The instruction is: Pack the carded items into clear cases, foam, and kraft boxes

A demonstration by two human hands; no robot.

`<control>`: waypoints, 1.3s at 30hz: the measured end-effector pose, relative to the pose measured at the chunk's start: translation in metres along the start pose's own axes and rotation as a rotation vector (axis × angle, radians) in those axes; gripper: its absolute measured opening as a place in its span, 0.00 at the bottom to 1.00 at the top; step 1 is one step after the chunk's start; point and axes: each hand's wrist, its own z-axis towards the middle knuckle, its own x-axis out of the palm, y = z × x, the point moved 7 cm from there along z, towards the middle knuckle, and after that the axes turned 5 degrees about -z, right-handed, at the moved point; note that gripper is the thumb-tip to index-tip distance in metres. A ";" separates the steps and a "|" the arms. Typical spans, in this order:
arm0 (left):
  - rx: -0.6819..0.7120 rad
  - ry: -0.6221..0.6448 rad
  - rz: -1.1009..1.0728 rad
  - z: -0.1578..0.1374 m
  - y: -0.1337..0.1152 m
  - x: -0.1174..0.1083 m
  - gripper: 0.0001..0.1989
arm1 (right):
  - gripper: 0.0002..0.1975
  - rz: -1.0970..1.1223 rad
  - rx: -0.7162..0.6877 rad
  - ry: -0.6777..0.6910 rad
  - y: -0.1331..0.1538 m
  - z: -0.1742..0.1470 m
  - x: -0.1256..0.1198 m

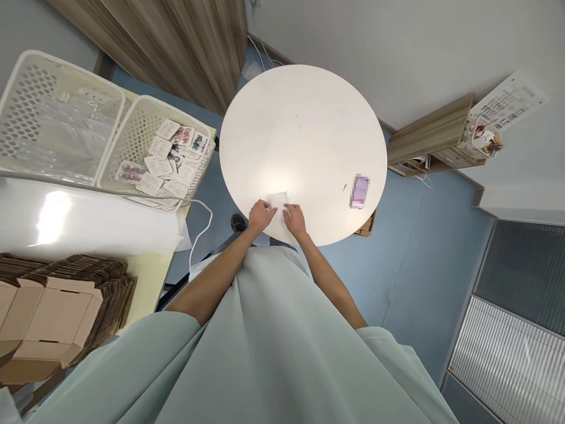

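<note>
A small white, flat, roughly square piece (278, 200), like a card or folded paper, is at the near edge of the round white table (304, 129). My left hand (261, 216) pinches its left side, thumb toward the middle. On the opposite side, my right hand (294, 220) has its fingers closed at the right edge of the same piece. Whether the piece rests on the tabletop or is slightly raised, I cannot tell. No print can be made out on it.
A blurred purple item (360, 189) lies on the table's right side. To my left, a white basket (132, 126) holds several carded items, beside a basket (26, 118) of clear plastic bags. Flattened cardboard boxes (62, 312) are stacked nearer me. A cable (205, 206) hangs off that side table.
</note>
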 end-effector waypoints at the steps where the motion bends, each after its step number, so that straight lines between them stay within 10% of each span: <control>1: 0.031 0.008 -0.024 0.002 0.000 -0.005 0.17 | 0.23 0.031 0.013 -0.003 0.003 -0.001 0.005; 13: 0.094 0.030 -0.066 0.005 0.043 -0.085 0.27 | 0.26 -0.004 -0.010 -0.017 0.097 0.025 0.056; 22: 0.138 0.002 -0.183 -0.029 0.068 -0.113 0.20 | 0.23 0.340 -0.004 -0.236 0.103 -0.032 0.037; 31: 0.238 -0.117 -0.321 -0.064 0.042 -0.130 0.17 | 0.09 0.531 -0.090 -0.350 0.110 -0.077 0.017; 39: 0.262 -0.255 -0.460 -0.141 0.059 -0.120 0.16 | 0.09 0.606 -0.179 -0.366 0.098 -0.113 0.003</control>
